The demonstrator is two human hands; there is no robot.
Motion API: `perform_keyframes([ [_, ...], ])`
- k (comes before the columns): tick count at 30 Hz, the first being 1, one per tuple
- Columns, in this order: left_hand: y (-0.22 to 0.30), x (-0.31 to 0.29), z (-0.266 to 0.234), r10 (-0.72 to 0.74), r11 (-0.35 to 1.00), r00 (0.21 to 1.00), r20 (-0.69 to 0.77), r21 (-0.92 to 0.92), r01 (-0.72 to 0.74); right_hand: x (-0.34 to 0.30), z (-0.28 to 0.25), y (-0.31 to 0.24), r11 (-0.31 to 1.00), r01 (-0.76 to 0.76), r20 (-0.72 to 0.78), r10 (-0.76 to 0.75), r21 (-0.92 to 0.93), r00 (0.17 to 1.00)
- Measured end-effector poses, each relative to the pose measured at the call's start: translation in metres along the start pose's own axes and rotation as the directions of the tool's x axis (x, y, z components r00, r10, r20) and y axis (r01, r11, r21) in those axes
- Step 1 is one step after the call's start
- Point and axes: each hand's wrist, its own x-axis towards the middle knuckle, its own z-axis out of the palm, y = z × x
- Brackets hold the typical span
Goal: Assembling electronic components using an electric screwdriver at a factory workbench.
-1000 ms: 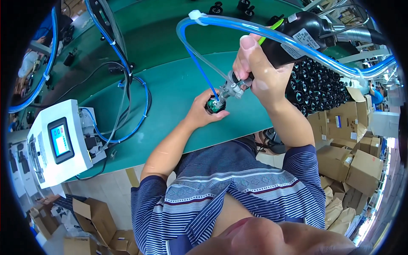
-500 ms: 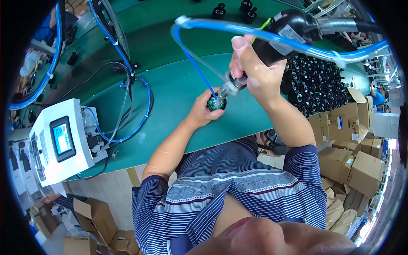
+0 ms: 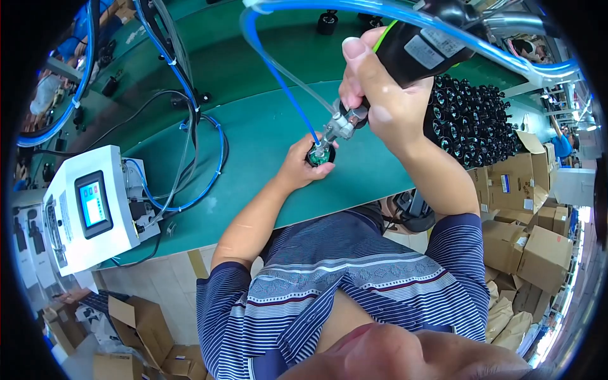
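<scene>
My left hand (image 3: 296,167) is closed around a small round black housing with a green circuit board (image 3: 326,159) inside, held just above the table. In my right hand (image 3: 394,107) is a black powered screwdriver (image 3: 415,50), gripped near its lower end and slanting up to the right. Its metal and clear nose (image 3: 341,126), with a thin blue tube (image 3: 294,101) running to it, points down into the housing. The nose hides the very tip and part of the board, so I cannot tell whether a screw is there.
On the left stands a white control box (image 3: 63,218) with a lit screen, cables and a coiled blue hose (image 3: 221,161) beside it. Rows of black round housings (image 3: 472,120) crowd the green table's right side. Cardboard boxes (image 3: 544,253) lie on the floor at right.
My right hand and the screwdriver have shifted slightly, the handle turning and swinging a little up and right. The looped blue hose rose with it. My left hand stays nearly still.
</scene>
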Motion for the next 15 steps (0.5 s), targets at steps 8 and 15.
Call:
perform_keyframes([
  [8,0.002,-0.001,0.000,-0.049,0.999,0.998,0.033,-0.010,0.050,-0.012,0.000,0.016,0.999,0.022,-0.001,-0.022,0.028,1.000],
  [15,0.000,-0.001,-0.002,-0.049,0.999,0.998,0.027,-0.015,0.049,-0.010,0.003,0.007,0.997,0.053,-0.002,-0.053,0.048,0.999],
])
